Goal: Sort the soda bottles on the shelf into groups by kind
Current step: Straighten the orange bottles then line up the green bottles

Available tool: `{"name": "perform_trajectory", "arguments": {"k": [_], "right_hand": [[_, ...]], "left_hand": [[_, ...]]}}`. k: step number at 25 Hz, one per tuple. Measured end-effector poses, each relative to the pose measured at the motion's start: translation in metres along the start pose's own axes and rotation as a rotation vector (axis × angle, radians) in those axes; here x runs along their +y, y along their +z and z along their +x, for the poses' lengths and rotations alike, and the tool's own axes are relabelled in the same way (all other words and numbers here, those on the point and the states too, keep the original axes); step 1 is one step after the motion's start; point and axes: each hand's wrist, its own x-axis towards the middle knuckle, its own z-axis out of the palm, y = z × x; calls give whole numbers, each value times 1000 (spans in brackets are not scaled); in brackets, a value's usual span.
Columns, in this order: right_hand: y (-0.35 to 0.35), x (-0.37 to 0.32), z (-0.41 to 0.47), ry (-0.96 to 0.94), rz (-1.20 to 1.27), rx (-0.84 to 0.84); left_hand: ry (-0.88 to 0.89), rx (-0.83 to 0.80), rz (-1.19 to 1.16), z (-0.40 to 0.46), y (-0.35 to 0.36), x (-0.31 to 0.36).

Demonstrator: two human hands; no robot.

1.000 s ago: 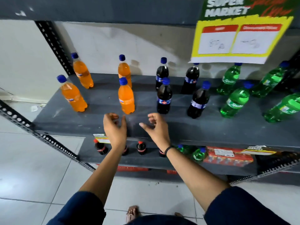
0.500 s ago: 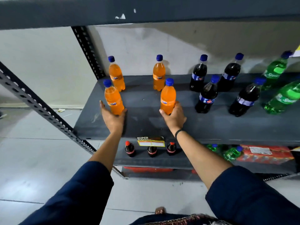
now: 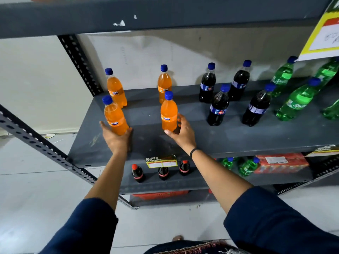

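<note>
On the dark grey metal shelf (image 3: 211, 136) the kinds already stand in bands from left to right: four orange plastic soda bottles with blue caps, then four dark cola bottles with blue caps and labels (image 3: 218, 109), then green plastic soda bottles (image 3: 295, 101) at the right end.

The left hand (image 3: 116, 139) cups the base of the front-left orange bottle (image 3: 115, 119) from the near side, thumb and fingers spread round its foot; this grip looks loose, more a steadying hold than a full clasp. The right hand (image 3: 182, 133) wraps the lower part of the front-right orange bottle (image 3: 169, 114) from its right, fingers curled behind it, closed on it.

Both bottles stand upright, long axis vertical, each directly ahead of its own hand and touching it. The two back orange bottles (image 3: 116, 90) stand further in, near the wall. The two held bottles are well apart, so closing the orange group probably means sliding them towards each other.
</note>
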Motion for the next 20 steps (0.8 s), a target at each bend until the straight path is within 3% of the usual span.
{"name": "perform_trajectory", "arguments": {"k": [3,6,9,13,18,20], "right_hand": [[-24,13,-12,-31,88,49],[-59,30,-29,-66,110,219],[-110,56,-42,-51,153,418],[-206,101,-50,18,125,664],[-338,156,-43,87,50,965],[-388,180,-29,194,81,955]], "left_hand": [[54,257,23,-53,16,15],[378,283,-21,-112,45,28],[600,136,-36,-160,85,38],[725,-180,-14,-229,150,52],[680,-643,-44,-305,256,82],[553,-761,-36,-327,307,100]]}}
